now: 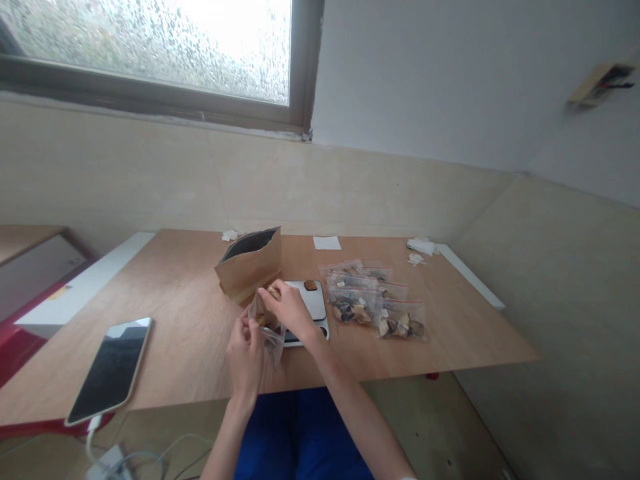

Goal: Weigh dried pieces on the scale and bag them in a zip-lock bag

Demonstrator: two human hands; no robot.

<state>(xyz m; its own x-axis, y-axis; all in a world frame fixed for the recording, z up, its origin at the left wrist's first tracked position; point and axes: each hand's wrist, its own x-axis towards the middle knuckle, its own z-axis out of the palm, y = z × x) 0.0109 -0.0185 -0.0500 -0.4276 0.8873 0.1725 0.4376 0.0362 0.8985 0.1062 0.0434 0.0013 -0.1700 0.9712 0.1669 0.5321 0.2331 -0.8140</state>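
Note:
My left hand (245, 343) grips a small clear zip bag (273, 343) that has a few brown dried pieces inside. At the bag's upper end, my right hand (287, 307) is closed in a pinch around what looks like a tan dried piece (274, 293), partly covered by the fingers. Beneath my right wrist lies a flat white kitchen scale (314, 303), with one dark brown piece (311, 285) on its plate. Just behind my hands stands a brown kraft paper pouch (253, 267), its top gaping and its dark lining showing.
Several filled clear zip bags (355, 303) lie overlapping right of the scale. A phone (113, 367) with a white cable (93, 427) lies at the left front edge. A white paper (327, 243) and crumpled tissue (423, 247) lie along the back, near the wall.

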